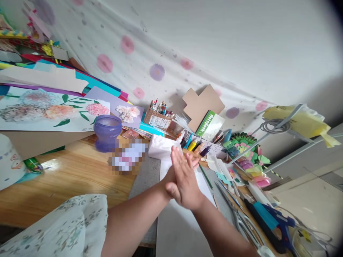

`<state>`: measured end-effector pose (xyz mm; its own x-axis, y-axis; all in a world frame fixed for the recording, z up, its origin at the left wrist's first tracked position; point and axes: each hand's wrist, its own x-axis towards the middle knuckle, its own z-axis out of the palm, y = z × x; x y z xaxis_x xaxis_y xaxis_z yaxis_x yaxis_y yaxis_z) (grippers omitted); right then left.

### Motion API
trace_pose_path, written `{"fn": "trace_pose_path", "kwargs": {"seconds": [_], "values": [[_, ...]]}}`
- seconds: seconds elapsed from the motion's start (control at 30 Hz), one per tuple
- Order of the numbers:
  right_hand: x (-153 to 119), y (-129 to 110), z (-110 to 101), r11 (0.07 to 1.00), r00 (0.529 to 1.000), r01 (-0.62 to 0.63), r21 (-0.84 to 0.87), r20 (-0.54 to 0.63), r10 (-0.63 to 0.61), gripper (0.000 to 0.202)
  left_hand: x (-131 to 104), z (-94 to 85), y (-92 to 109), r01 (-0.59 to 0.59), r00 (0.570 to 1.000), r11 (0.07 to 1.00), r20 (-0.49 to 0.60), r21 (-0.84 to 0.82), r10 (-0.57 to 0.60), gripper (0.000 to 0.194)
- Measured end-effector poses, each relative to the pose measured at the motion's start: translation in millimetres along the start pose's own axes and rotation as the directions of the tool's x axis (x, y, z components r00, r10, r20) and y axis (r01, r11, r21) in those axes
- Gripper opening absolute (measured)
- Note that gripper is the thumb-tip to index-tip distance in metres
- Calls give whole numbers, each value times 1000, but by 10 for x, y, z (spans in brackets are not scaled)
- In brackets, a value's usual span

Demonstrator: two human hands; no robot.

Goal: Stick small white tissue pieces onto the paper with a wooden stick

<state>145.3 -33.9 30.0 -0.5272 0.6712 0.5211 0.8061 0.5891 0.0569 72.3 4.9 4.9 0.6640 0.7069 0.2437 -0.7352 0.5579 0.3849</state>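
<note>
My right hand (186, 180) lies palm to palm against my left hand (169, 175). The fingers of my right hand are stretched out, with the thumb across the front. Most of my left hand is hidden behind it; a few straight fingertips show past the far side. Nothing visible is held between them. Below the hands lies a white sheet of paper (182, 228) on a grey mat (146, 196). Just beyond stands a white paper box or tissue pack (162, 147). A green pencil (205, 175) rests to the right of the fingers.
A purple jar (107, 134) stands left on the wooden table (88, 171), near a flower picture (88, 121). Behind are a pen box (159, 119), paint bottles (192, 145) and a notebook (210, 125). To the right lie metal scissors (239, 217) and blue-handled scissors (281, 225).
</note>
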Motion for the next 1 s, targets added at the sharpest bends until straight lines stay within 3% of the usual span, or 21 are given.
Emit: {"fn": "trace_pose_path", "kwargs": {"seconds": [0.13,0.23,0.33,0.47,0.57,0.67,0.73,0.8,0.9,0.97,1.0], "values": [[-111,75,37,986,983,-162,-50,-95,157,65,-21,35,0,66,998,997,18,27,-66,66],[-236,12,70,997,996,-80,9,-34,81,69,-47,60,18,77,997,995,-32,63,-75,76],[-238,-32,30,1000,1000,14,28,-16,-13,71,-72,76,-59,54,998,992,-46,119,-48,61],[-253,106,-12,988,981,-147,-42,-131,140,69,-70,55,-161,147,989,978,-8,149,-147,61],[-325,114,48,998,998,-25,-54,-67,21,74,-55,15,-142,151,987,982,-74,115,-143,70],[-308,97,87,998,998,37,-45,-42,-39,76,-52,9,-125,87,987,991,-145,105,-72,55],[-281,139,89,998,997,-21,-57,-72,17,74,-49,26,-122,112,986,987,-137,113,-96,49],[-296,166,97,987,987,-130,-99,-113,119,72,-39,36,-108,156,982,982,-123,105,-143,57],[-363,74,137,996,997,-40,-79,-66,35,74,-16,8,-89,118,980,989,-168,86,-103,73],[-372,-7,155,996,997,65,-57,-31,-66,70,-7,-27,-113,69,977,994,-209,90,-49,64],[-362,-17,154,996,998,60,-67,-32,-62,67,-5,-41,-137,72,975,992,-216,102,-48,57]]}}
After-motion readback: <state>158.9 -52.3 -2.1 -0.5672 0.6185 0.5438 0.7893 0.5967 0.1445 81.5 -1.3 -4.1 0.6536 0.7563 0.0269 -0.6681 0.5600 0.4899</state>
